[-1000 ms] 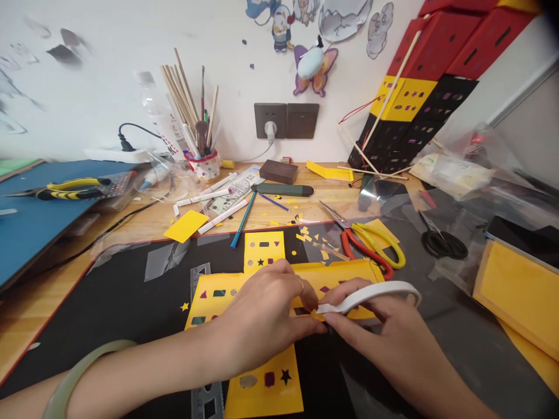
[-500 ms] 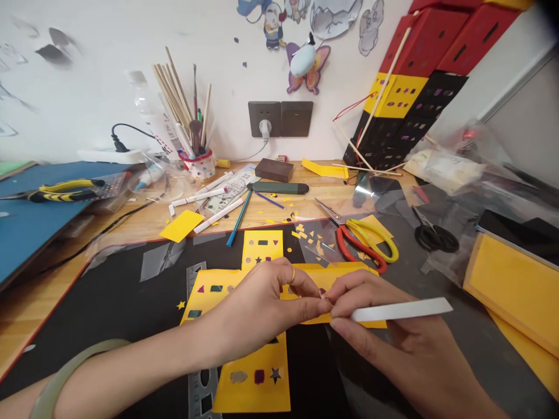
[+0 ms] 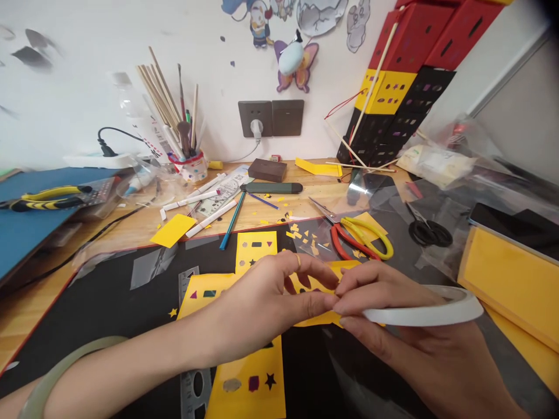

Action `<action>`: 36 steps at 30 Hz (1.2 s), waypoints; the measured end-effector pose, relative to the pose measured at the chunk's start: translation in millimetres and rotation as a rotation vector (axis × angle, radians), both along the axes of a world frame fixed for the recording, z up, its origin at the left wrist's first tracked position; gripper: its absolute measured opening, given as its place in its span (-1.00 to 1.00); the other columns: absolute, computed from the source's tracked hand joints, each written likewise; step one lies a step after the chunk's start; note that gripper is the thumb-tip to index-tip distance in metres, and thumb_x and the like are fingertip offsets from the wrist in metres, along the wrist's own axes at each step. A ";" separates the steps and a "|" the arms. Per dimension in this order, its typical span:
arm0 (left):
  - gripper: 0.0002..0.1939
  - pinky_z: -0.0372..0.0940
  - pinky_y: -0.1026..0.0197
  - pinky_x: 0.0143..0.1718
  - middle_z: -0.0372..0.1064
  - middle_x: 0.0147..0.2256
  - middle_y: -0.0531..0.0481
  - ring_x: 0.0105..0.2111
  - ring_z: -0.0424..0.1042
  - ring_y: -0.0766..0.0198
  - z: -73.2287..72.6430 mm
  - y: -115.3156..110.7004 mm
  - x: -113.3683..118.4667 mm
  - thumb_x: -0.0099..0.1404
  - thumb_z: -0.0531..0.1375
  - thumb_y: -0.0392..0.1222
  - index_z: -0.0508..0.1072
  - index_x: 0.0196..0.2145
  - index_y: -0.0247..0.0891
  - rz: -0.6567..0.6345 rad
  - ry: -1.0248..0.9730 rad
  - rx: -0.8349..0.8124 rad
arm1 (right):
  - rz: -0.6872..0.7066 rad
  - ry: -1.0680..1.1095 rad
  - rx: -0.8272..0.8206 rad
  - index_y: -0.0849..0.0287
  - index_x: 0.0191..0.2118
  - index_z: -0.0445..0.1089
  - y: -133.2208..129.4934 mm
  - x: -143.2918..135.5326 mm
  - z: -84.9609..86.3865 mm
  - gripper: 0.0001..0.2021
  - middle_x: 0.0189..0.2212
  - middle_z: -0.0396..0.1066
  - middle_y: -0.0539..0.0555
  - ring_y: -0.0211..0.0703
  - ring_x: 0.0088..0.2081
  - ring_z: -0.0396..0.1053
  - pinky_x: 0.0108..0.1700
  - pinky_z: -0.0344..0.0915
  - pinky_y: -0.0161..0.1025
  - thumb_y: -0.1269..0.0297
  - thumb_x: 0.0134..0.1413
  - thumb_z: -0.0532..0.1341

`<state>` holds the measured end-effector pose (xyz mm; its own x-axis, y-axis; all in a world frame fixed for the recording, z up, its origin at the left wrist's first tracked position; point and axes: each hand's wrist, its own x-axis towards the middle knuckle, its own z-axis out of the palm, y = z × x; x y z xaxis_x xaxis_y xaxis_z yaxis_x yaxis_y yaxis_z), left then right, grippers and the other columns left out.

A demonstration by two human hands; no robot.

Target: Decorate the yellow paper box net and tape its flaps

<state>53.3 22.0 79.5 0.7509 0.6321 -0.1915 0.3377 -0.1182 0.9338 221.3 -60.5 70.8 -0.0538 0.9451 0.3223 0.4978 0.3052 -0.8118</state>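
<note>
Both hands meet above a yellow cross-shaped paper cutout (image 3: 248, 404) that has small shaped windows backed in dark, purple and silvery material. My right hand (image 3: 384, 297) is closed on a narrow roll of white tape (image 3: 430, 315), whose ring stands out over the back of the hand. With thumb and index fingertip pressed together, my left hand (image 3: 279, 302) pinches right beside the right fingertips. Whatever lies between those fingertips is too small to see, and the wrists and hands cover the middle of the cutout. A clear stencil ruler (image 3: 190, 393) lies partly under the cutout.
Red-and-yellow scissors (image 3: 353, 233) and black scissors (image 3: 425, 227) lie beyond my hands, near yellow paper scraps. A tall box tower (image 3: 393, 87) stands at the back right. Pliers (image 3: 52, 198), a cup of sticks and brushes (image 3: 190, 167) and a phone (image 3: 515, 230) are around.
The tape roll has turned, so its ring shows wider and reaches further right. My hands stay together at the fingertips. The whole view has shifted slightly.
</note>
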 end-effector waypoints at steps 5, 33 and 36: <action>-0.93 0.11 0.44 -0.55 0.35 -0.50 0.15 -0.53 0.24 0.45 0.8 6.6 8.3 0.13 0.21 -0.20 0.46 -0.40 -0.23 -0.009 -0.053 -0.171 | -0.024 -0.058 0.021 -0.03 -0.37 0.40 1.3 4.8 -0.6 -0.85 -0.35 0.36 -0.04 -0.25 -0.32 0.39 -0.30 0.37 -0.38 0.42 -0.04 0.23; -0.75 0.22 0.29 -0.49 0.33 -0.35 -0.07 -0.41 0.29 0.25 -49.0 -2.2 -20.4 0.33 -0.11 -0.36 0.35 -0.25 -0.30 -0.498 0.225 0.878 | -0.091 -0.256 -0.012 0.06 -0.29 0.29 -10.0 34.4 -52.4 -0.84 -0.33 0.41 -0.01 -0.22 -0.26 0.40 -0.21 0.36 -0.37 0.48 0.02 0.13; -0.69 0.21 0.27 -0.57 0.33 -0.41 -0.08 -0.48 0.29 0.25 -42.0 -0.8 -16.4 0.34 -0.16 -0.37 0.36 -0.28 -0.35 -0.605 0.240 0.971 | -0.113 -0.238 -0.013 0.07 -0.30 0.28 -10.3 32.9 -53.1 -0.85 -0.34 0.40 0.00 -0.21 -0.26 0.39 -0.21 0.36 -0.35 0.48 0.02 0.13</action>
